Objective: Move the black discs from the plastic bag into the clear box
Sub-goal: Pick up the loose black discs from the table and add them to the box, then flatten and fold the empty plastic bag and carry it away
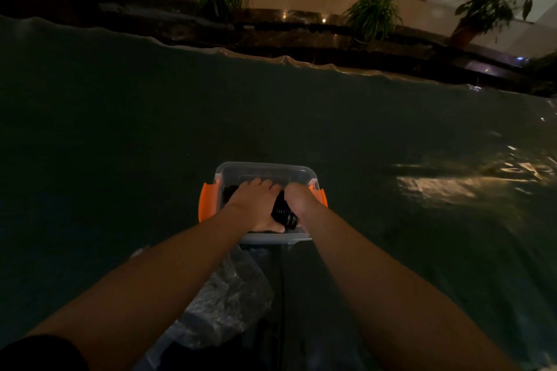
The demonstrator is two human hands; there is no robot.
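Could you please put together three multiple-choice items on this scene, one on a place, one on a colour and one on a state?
1. Where does the plastic bag lie?
A. Inside the box
B. On the near side of the clear box, between the forearms
C. Beyond the box, by the plants

2. What colour are the latches on the box's two ends?
A. Orange
B. Blue
C. White

3. How do the hands stand?
A. Both on the bag
B. One on the bag, one raised
C. Both down inside the open box

Answers: 1 B, the crinkled bag shows below the box's near rim. 2 A, both end clips are orange. 3 C, the left hand and right hand are inside the rim, at the black discs, with no lid on.
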